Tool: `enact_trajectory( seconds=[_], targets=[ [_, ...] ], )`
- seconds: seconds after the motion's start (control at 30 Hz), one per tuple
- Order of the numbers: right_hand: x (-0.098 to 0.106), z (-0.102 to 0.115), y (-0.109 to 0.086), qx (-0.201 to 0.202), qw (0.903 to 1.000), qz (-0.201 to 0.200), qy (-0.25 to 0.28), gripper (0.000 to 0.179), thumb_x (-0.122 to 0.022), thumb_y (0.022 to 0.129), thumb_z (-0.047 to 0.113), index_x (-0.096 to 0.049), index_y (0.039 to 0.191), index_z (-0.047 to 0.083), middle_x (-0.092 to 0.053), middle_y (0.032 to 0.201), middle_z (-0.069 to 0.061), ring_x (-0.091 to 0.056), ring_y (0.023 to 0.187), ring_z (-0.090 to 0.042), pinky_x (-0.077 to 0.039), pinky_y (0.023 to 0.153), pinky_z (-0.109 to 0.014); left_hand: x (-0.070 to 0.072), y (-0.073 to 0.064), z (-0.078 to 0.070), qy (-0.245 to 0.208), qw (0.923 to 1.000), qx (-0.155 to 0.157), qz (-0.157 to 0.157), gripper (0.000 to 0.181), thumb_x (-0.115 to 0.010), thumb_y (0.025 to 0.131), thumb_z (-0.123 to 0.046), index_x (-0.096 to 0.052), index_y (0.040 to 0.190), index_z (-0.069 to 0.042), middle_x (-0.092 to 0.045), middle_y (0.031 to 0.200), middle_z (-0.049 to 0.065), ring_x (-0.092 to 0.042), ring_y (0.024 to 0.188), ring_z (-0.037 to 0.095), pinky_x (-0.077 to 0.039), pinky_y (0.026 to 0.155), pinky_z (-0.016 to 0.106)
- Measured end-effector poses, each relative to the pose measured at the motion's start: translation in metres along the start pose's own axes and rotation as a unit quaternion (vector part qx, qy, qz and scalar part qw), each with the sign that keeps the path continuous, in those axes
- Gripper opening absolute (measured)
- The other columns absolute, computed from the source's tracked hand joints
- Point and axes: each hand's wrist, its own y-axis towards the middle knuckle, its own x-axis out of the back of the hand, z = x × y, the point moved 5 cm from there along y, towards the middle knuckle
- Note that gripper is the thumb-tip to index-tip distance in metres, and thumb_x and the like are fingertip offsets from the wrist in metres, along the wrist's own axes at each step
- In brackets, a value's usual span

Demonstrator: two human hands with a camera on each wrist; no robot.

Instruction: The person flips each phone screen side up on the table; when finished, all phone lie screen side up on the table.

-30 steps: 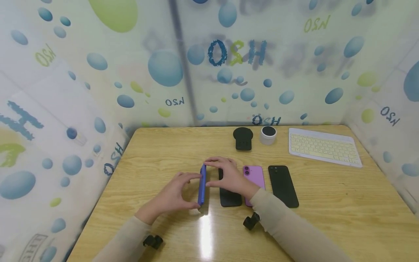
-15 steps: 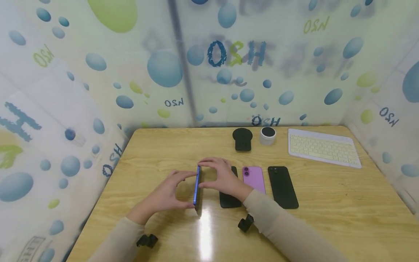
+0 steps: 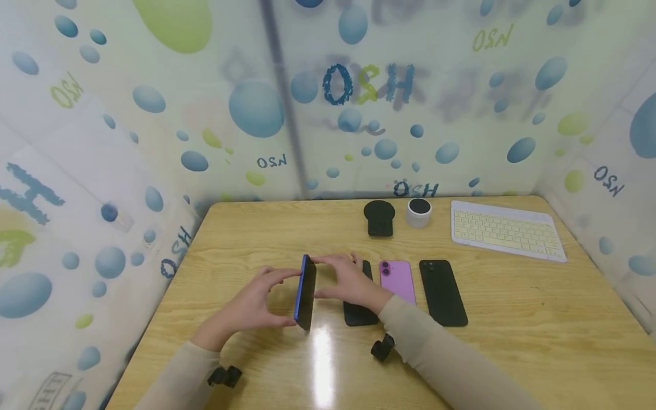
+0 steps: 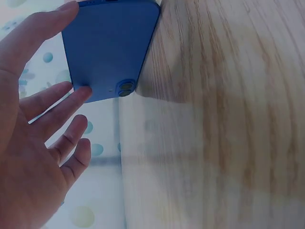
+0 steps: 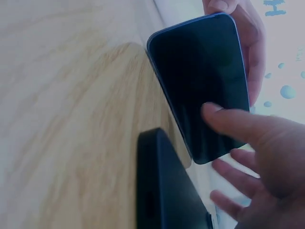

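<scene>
A blue smartphone (image 3: 306,296) stands on its long edge over the table, its dark screen facing right and its blue back with two lenses facing left. My left hand (image 3: 246,304) holds it, thumb at the near end and fingertips at the far end. In the left wrist view the blue back of the phone (image 4: 112,47) shows between thumb and fingers. On the screen side is my right hand (image 3: 351,285), its fingers extended near the far end. Its thumb (image 5: 224,119) overlaps the screen in the right wrist view.
A black phone (image 3: 360,314) lies partly under my right hand. Beside it are a purple phone (image 3: 398,278) and another black phone (image 3: 443,293). Behind stand a black paddle-shaped item (image 3: 380,219), a white cylinder with a dark top (image 3: 419,213) and a white keyboard (image 3: 507,230).
The blue phone has shifted left with my left hand and turned so its dark screen shows. My right hand also moved left, and its thumb has come away from the phone's side.
</scene>
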Motion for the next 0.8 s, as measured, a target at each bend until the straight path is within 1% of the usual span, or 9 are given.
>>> enact_trajectory(
  seconds=[0.13, 0.2, 0.4, 0.57, 0.67, 0.8],
  targets=[
    [-0.003, -0.007, -0.001, -0.013, 0.9988, 0.033, -0.034, 0.082, -0.089, 0.08, 0.033, -0.052, 0.153, 0.023, -0.06, 0.148, 0.004, -0.042, 0.145, -0.025, 0.006, 0.119, -0.069, 0.001, -0.001, 0.005, -0.003, 1.0, 0.006, 0.001, 0.096, -0.097, 0.068, -0.039, -0.053, 0.151, -0.023, -0.063, 0.141, 0.004, -0.051, 0.118, 0.025, -0.05, 0.092, 0.048],
    [-0.004, -0.008, -0.001, -0.012, 0.9983, 0.038, -0.042, 0.083, -0.088, 0.08, 0.033, -0.051, 0.153, 0.022, -0.06, 0.148, 0.004, -0.04, 0.146, -0.026, 0.008, 0.119, -0.07, 0.002, -0.001, 0.008, -0.002, 1.0, 0.008, 0.0, 0.095, -0.097, 0.068, -0.039, -0.052, 0.151, -0.023, -0.063, 0.14, 0.006, -0.051, 0.116, 0.022, -0.049, 0.089, 0.046],
    [-0.004, -0.009, 0.001, -0.016, 0.9978, 0.039, -0.052, 0.085, -0.09, 0.079, 0.034, -0.051, 0.154, 0.022, -0.058, 0.149, 0.003, -0.04, 0.146, -0.025, 0.006, 0.119, -0.07, 0.002, -0.001, 0.012, 0.005, 0.9999, 0.007, 0.008, 0.094, -0.095, 0.071, -0.04, -0.051, 0.152, -0.023, -0.062, 0.14, 0.006, -0.05, 0.114, 0.022, -0.047, 0.087, 0.042],
    [-0.005, -0.009, 0.002, -0.017, 0.9977, 0.034, -0.056, 0.087, -0.091, 0.077, 0.036, -0.051, 0.153, 0.022, -0.057, 0.151, 0.0, -0.04, 0.146, -0.026, 0.004, 0.119, -0.072, 0.005, -0.001, 0.017, -0.003, 0.9998, 0.015, 0.014, 0.096, -0.096, 0.069, -0.034, -0.051, 0.153, -0.022, -0.06, 0.139, 0.009, -0.051, 0.116, 0.025, -0.048, 0.089, 0.042],
    [-0.005, -0.011, 0.003, -0.022, 0.9971, 0.031, -0.066, 0.089, -0.092, 0.076, 0.038, -0.051, 0.154, 0.025, -0.054, 0.153, 0.0, -0.039, 0.146, -0.026, 0.003, 0.119, -0.071, 0.006, -0.001, 0.021, -0.008, 0.9997, 0.015, 0.016, 0.096, -0.096, 0.069, -0.032, -0.051, 0.152, -0.02, -0.059, 0.142, 0.006, -0.051, 0.116, 0.024, -0.047, 0.09, 0.042],
    [-0.006, -0.014, 0.004, -0.026, 0.9958, 0.025, -0.084, 0.091, -0.093, 0.074, 0.042, -0.051, 0.153, 0.027, -0.051, 0.155, -0.001, -0.039, 0.147, -0.027, 0.0, 0.119, -0.072, 0.003, -0.001, 0.028, -0.008, 0.9996, 0.016, 0.022, 0.097, -0.097, 0.068, -0.031, -0.051, 0.152, -0.017, -0.058, 0.146, 0.001, -0.05, 0.117, 0.022, -0.047, 0.091, 0.042]
  ],
)
